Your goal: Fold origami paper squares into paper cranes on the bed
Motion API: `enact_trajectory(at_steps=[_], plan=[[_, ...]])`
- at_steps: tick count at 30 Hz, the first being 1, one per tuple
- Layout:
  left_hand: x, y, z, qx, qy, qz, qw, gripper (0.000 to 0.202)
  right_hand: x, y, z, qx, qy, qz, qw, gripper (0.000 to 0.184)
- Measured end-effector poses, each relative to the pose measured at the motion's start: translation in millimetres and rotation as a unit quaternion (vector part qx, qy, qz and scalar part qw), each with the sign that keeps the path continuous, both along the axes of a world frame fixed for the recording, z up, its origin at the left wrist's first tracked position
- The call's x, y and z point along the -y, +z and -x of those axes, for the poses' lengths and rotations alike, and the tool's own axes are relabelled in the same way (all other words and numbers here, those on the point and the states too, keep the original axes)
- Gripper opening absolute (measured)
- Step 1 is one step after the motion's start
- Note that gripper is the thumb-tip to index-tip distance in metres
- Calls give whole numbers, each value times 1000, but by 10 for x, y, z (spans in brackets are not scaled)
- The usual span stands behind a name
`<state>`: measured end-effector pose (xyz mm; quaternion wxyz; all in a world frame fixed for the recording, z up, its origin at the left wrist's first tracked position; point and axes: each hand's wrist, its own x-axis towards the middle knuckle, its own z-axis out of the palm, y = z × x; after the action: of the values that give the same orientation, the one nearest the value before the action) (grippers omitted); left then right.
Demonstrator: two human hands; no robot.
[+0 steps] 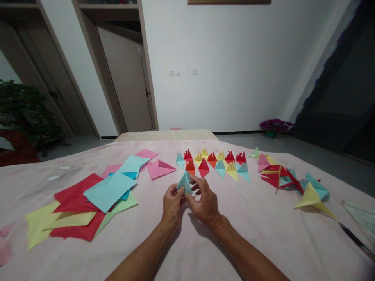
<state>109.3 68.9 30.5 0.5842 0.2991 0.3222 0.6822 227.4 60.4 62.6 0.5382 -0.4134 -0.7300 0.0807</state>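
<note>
My left hand (172,205) and my right hand (205,203) meet at the middle of a pink-covered table (252,234). Both pinch a small light-blue folded paper piece (184,182) that stands pointed upward between the fingertips. Just beyond it lie two rows of folded paper figures (215,162) in red, yellow, blue and orange. To the left lies a loose stack of flat paper sheets (88,203) in red, light blue, yellow-green and pink.
A heap of folded red, blue and yellow pieces (293,181) lies at the right. Pink sheets (158,168) rest left of the rows. A potted plant (23,113) stands far left, purple flowers (275,127) by the back wall, doors behind.
</note>
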Motion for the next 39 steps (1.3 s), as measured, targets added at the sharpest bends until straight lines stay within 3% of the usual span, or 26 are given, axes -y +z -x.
enact_trajectory(at_steps=[5,9,13,18,24,33,39], plan=[[-10,55,68,-36,-29,10,999,37,4,131,-126,42,54,19,997,63],[-35,90,116,-100,-14,10,995,40,-18,222,-216,26,47,56,997,43],[-44,80,115,-128,-16,-2,992,39,-53,285,-253,1,20,79,997,37],[-2,97,77,-106,-64,12,992,38,-70,305,-259,-8,26,62,998,31],[11,91,77,-62,-77,43,994,40,-97,258,-250,-15,27,38,999,26],[-34,45,98,-17,-122,59,991,40,-134,317,-279,34,-26,23,999,21],[-70,19,89,18,-112,77,990,37,-143,332,-314,68,-35,23,997,18]])
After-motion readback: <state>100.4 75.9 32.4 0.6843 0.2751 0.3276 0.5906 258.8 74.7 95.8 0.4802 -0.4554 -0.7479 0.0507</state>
